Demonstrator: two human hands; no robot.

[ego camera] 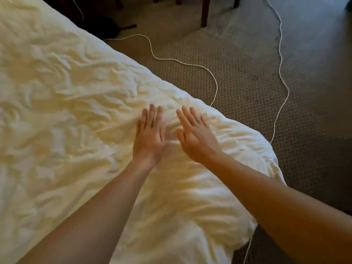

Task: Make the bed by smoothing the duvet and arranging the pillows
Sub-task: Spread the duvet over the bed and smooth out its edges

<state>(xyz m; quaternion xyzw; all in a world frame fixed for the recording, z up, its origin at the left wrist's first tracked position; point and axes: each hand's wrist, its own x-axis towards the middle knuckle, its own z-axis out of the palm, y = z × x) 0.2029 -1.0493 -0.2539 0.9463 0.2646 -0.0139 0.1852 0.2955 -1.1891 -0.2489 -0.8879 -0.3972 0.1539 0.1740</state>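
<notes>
Left hand [149, 136]: flat, fingers straight and together, palm down on the duvet [66, 103] at centre frame; grasping nothing. Right hand [196, 138]: just beside it to the right, fingers straight and slightly spread, palm down on or just over the cloth; contact cannot be told for certain, image a little blurred there. Grasping nothing.

Duvet: white, fills the left and lower centre of the frame, its edge running diagonally from upper left to the rounded corner at lower right, where it hangs toward the carpet [247, 77].

Progress, judged: smoothing is under way but far from done. Cloth is heavily creased across the left half and above the hands; the patch below the hands, between the forearms, looks somewhat flatter. No pillows in view, so their arrangement cannot be assessed.

Other: thin white cord [190, 63] trails over the carpet at upper right; dark chair legs [205, 12] at top.
</notes>
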